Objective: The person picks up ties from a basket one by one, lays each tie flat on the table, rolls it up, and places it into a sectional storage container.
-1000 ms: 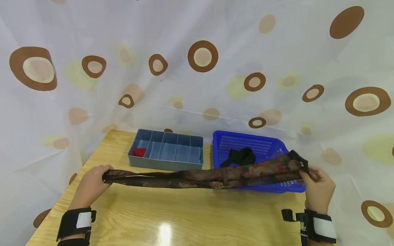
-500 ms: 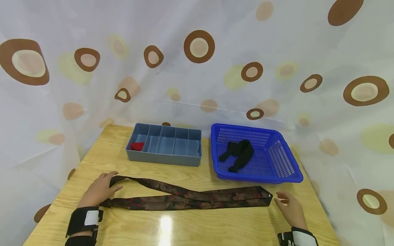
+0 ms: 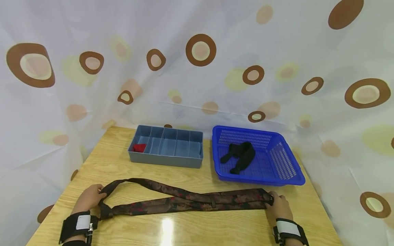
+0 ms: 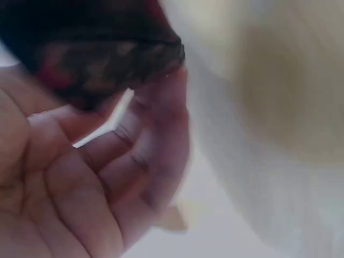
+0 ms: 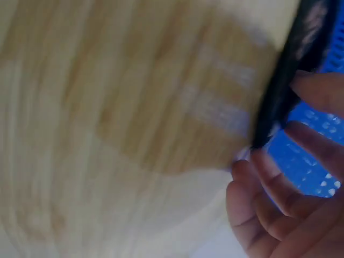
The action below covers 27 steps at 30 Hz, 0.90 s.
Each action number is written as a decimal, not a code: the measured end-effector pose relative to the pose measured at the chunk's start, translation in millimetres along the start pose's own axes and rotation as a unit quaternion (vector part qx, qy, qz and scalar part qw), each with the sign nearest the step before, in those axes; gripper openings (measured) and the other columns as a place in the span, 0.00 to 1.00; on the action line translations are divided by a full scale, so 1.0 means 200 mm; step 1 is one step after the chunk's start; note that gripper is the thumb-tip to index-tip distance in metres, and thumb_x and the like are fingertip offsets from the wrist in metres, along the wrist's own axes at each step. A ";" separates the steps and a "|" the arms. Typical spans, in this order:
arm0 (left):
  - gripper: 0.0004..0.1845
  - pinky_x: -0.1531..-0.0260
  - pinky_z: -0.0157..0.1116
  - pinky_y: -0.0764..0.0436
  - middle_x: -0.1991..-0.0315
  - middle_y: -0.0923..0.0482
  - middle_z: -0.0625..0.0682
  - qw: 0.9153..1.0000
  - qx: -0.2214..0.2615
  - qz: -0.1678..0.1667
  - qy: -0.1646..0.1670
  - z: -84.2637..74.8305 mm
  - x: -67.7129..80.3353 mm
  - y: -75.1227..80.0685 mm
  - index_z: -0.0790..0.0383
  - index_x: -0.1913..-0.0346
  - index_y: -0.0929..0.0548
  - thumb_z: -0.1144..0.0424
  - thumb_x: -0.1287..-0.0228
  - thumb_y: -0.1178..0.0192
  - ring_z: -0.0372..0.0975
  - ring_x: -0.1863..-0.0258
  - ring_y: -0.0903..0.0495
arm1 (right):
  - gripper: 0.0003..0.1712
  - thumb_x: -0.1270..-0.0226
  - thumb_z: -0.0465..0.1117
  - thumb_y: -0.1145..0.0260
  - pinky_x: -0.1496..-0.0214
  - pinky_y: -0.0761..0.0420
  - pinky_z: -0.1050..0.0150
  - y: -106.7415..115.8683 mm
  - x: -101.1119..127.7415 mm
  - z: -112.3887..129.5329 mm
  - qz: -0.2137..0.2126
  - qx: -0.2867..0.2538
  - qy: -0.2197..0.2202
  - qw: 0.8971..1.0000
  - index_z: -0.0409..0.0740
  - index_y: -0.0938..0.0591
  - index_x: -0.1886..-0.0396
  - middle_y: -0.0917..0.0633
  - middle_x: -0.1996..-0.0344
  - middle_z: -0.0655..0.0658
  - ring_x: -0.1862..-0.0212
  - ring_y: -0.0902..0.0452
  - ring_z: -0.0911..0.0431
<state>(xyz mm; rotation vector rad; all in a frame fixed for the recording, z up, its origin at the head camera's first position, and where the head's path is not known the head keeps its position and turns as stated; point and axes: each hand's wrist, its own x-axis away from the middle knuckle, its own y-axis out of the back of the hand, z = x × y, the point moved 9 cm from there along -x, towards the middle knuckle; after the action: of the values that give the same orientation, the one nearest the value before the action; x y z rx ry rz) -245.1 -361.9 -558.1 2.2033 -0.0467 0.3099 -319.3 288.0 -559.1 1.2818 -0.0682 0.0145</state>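
Lying across the near part of the table (image 3: 184,232), the tie (image 3: 184,200) runs from one hand to the other, folded so two strips cross near its middle. The left hand (image 3: 89,198) sits at the tie's left end, where the fabric loops; its fingers (image 4: 156,134) curl around the dark patterned cloth and hold it, as the left wrist view shows close up. The right hand (image 3: 278,205) is at the tie's right end, just in front of the basket (image 3: 292,171). In the right wrist view its fingers (image 5: 317,91) pinch the tie's dark edge, with the blue mesh right behind. Both ends rest low on the wood. Behind the tie, well apart from the hands, stands a grey tray (image 3: 166,160) with a red item (image 3: 139,147) in its leftmost compartment. A black cloth (image 3: 240,155) lies in the basket.
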 end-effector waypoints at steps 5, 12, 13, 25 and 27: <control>0.23 0.62 0.36 0.21 0.55 0.26 0.71 0.971 0.222 -0.016 -0.085 -0.15 0.04 0.13 0.72 0.38 0.38 0.62 0.29 0.50 0.39 0.60 0.21 | 0.12 0.49 0.34 0.30 0.70 0.26 0.54 0.01 0.00 -0.03 0.011 0.014 -0.007 1.000 0.35 0.22 0.66 0.22 0.73 0.35 0.68 0.27 0.46; 0.22 0.68 0.28 0.22 0.70 0.24 0.43 0.816 0.515 0.044 -0.258 -0.38 0.10 0.31 0.48 0.34 0.42 0.70 0.26 0.63 0.31 0.72 0.21 | 0.07 0.49 0.32 0.35 0.77 0.36 0.65 0.03 -0.02 -0.04 0.002 0.018 0.008 1.000 0.41 0.25 0.79 0.27 0.82 0.48 0.76 0.34 0.56; 0.21 0.71 0.29 0.22 0.71 0.25 0.43 0.820 0.510 0.043 -0.258 -0.40 0.09 0.32 0.50 0.34 0.42 0.69 0.25 0.62 0.32 0.73 0.22 | 0.07 0.48 0.31 0.36 0.77 0.37 0.65 0.04 -0.01 -0.05 -0.005 0.013 0.002 1.000 0.41 0.26 0.79 0.27 0.82 0.48 0.77 0.34 0.56; 0.27 0.66 0.42 0.23 0.64 0.20 0.57 0.989 0.058 0.112 -0.078 -0.16 0.05 -0.01 0.75 0.41 0.33 0.55 0.31 0.48 0.44 0.66 0.21 | 0.24 0.46 0.35 0.34 0.57 0.23 0.43 -0.03 -0.03 0.00 0.016 -0.024 0.018 0.999 0.25 0.25 0.51 0.23 0.58 0.23 0.59 0.24 0.35; 0.29 0.63 0.44 0.21 0.62 0.19 0.58 0.986 0.077 0.125 -0.074 -0.09 0.08 -0.05 0.76 0.40 0.33 0.54 0.33 0.45 0.46 0.62 0.20 | 0.25 0.46 0.35 0.33 0.59 0.23 0.45 -0.05 -0.04 -0.02 0.028 -0.026 0.007 0.999 0.23 0.26 0.51 0.22 0.60 0.25 0.61 0.23 0.39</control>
<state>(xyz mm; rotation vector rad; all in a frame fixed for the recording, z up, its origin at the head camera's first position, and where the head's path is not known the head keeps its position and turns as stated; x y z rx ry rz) -231.5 -340.3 -551.0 2.3733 -0.3963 0.2955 -325.9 288.8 -570.0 1.2277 -0.0914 0.0702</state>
